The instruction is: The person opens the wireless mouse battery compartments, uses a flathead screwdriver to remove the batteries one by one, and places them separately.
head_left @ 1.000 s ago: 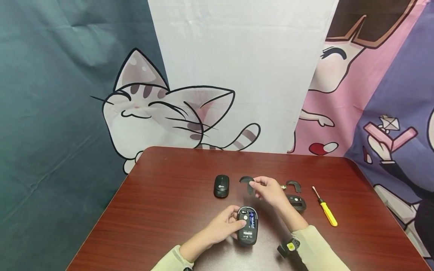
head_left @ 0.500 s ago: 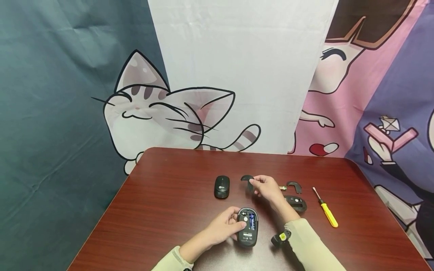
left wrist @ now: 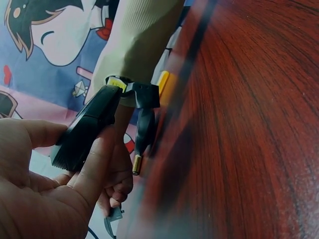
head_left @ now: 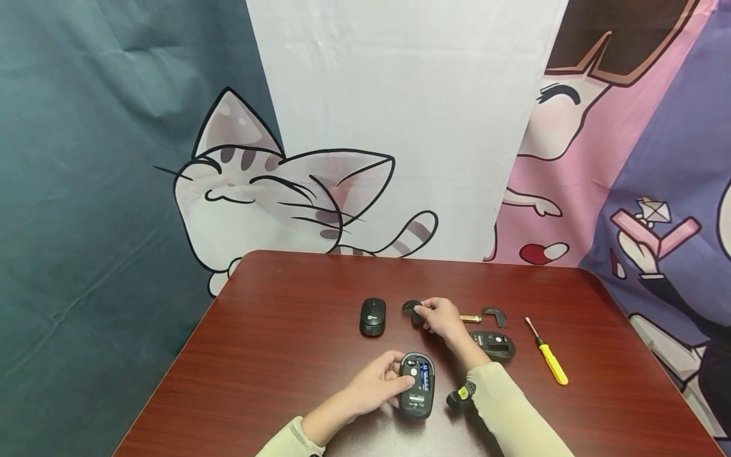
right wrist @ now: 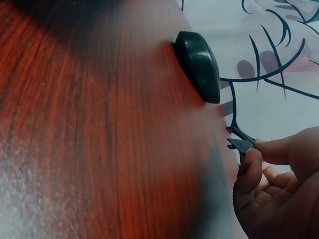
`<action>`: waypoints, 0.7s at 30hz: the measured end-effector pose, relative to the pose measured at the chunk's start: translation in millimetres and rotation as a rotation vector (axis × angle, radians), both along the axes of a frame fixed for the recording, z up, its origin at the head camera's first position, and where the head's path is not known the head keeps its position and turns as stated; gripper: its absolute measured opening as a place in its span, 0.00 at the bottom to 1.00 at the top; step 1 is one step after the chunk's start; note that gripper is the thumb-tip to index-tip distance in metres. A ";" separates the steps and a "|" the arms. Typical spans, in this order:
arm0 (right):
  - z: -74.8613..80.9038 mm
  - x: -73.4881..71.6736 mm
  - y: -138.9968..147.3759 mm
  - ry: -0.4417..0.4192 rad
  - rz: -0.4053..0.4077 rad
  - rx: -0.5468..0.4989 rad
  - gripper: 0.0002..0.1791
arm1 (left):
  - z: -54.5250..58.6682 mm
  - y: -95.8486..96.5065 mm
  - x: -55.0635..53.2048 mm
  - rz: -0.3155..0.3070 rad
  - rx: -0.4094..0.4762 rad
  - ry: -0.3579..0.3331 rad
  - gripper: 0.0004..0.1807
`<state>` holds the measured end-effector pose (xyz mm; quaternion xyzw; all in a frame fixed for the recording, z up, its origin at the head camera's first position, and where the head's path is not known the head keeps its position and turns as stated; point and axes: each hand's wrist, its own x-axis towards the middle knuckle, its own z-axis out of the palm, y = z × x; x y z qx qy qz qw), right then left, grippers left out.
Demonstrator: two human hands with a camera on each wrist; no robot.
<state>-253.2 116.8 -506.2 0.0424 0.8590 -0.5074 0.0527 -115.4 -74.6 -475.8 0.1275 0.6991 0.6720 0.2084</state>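
Observation:
My left hand (head_left: 371,386) grips a black computer mouse (head_left: 417,400) with its underside up. Blue batteries (head_left: 424,376) show in the mouse's uncovered compartment, and the thumb lies across that underside. Farther back, my right hand (head_left: 442,316) pinches a curved black battery cover (head_left: 411,308) between thumb and fingers. In the right wrist view this cover (right wrist: 241,144) juts from the fingertips, near the table's far edge. The left wrist view has the held mouse (left wrist: 87,132) edge-on, its batteries hidden.
Left of the cover, another black mouse (head_left: 373,317) stands right side up. Beyond my right forearm lie an overturned mouse (head_left: 495,346), a gold battery (head_left: 471,318), a second curved cover (head_left: 495,315) and a yellow-handled screwdriver (head_left: 551,360). A printed cloth (head_left: 371,127) hangs behind the table.
My right hand has shifted slightly left with the cover, whose angle has changed. More of the gold battery and overturned mouse shows beside that arm. The left hand stays nearly still.

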 end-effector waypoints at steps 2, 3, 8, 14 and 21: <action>-1.3 -0.8 -1.8 -0.005 -0.002 0.016 0.11 | -0.1 0.3 0.4 0.002 -0.003 0.000 0.20; -1.7 -1.0 -2.6 -0.007 -0.001 0.024 0.11 | -0.2 0.5 0.5 0.001 -0.003 -0.001 0.20; -5.0 -3.6 -5.7 0.012 0.011 0.104 0.10 | -0.3 0.7 1.2 -0.004 -0.008 -0.013 0.20; -8.4 -6.0 -7.8 0.078 0.028 0.295 0.10 | -2.5 0.7 2.3 -0.002 -0.005 -0.023 0.20; -9.5 -9.1 -11.0 0.106 0.037 0.390 0.11 | -1.0 -0.7 2.5 0.003 -0.012 -0.026 0.20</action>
